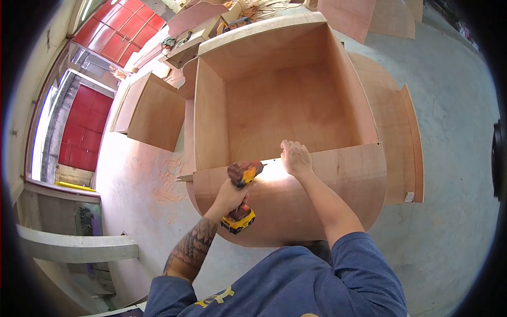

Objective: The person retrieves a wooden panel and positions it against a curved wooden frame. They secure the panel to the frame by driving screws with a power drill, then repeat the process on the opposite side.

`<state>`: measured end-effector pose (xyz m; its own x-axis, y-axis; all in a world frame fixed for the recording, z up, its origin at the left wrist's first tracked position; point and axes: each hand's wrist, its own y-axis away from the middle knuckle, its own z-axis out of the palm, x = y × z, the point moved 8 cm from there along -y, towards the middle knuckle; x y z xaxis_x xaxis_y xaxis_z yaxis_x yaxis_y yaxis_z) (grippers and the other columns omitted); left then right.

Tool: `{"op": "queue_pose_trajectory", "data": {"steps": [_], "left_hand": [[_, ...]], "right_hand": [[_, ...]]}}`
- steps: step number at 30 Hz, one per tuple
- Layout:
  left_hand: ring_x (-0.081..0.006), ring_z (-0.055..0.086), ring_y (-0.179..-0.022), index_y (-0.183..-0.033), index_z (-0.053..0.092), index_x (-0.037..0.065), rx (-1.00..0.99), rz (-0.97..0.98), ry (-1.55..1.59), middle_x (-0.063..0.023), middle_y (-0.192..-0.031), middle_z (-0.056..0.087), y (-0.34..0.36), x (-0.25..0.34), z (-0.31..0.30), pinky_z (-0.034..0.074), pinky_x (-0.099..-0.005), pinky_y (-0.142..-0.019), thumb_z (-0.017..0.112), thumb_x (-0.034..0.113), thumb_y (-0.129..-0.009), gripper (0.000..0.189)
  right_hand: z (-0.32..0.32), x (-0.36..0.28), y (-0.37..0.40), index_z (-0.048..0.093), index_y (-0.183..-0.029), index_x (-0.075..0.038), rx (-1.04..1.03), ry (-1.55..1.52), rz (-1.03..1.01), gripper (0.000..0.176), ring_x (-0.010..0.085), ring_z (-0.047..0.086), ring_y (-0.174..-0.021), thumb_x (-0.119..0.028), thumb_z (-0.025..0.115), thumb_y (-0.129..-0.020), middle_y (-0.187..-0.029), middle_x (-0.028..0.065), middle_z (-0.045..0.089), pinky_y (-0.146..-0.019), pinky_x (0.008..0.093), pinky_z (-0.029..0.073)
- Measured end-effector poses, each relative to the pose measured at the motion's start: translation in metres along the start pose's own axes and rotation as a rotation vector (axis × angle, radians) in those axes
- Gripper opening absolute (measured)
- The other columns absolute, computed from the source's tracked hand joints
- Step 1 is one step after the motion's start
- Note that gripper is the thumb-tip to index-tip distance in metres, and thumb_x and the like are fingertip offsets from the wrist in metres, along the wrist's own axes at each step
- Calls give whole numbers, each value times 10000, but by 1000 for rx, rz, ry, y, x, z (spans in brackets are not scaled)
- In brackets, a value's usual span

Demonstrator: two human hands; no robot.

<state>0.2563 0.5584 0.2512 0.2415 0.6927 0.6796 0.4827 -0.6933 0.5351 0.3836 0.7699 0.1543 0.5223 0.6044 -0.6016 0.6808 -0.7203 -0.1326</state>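
Note:
My left hand (228,196) is wrapped around the handle of a yellow and black cordless drill (243,174). The drill's nose points right, and its lamp throws a bright patch on the curved plywood panel (327,195). Over that panel's inner edge curl the fingers of my right hand (297,158), to the right of the drill bit; the fingertips are partly hidden. Beyond the edge opens a large plywood box (285,105) with tall side walls. A small dark spot, perhaps a screw or hole, shows on the edge between my hands.
At the left stands a smaller plywood box (156,113). A curved plywood piece (393,132) lies on the right. Tools (235,24) and wood scraps (264,8) sit at the back. Shavings (171,182) litter the floor (454,158). A pale curved beam (79,245) juts in at lower left.

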Motion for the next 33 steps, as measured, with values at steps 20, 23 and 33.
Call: {"op": "queue_pose_trajectory", "data": {"steps": [20, 23, 33], "left_hand": [[-153, 747, -994, -1260, 681, 48, 533, 702, 841, -78, -1101, 771, -27, -76, -63, 600, -317, -835, 825, 235, -1023, 335], [-152, 752, -1014, -1280, 689, 68, 599, 808, 800, -78, -1119, 777, -20, -67, -70, 593, -312, -841, 877, 196, -970, 384], [-134, 710, -874, -1183, 755, 73, 597, 620, 607, -19, -998, 740, -20, -79, -67, 573, -321, -745, 825, 235, -1002, 253]], "right_hand": [[14, 63, 264, 562, -1265, -56, 366, -866, 585, 248, 139, 594, -785, -1, 434, -1060, -994, 59, 617, -679, 284, 513], [20, 78, 317, 582, -1257, -48, 294, -861, 785, 251, 164, 623, -742, 4, 444, -1054, -948, 83, 650, -638, 303, 540], [-1, 77, 362, 662, -1215, 8, 25, -792, 955, 228, 221, 758, -849, -1, 543, -1020, -984, 139, 756, -730, 344, 619]]}}
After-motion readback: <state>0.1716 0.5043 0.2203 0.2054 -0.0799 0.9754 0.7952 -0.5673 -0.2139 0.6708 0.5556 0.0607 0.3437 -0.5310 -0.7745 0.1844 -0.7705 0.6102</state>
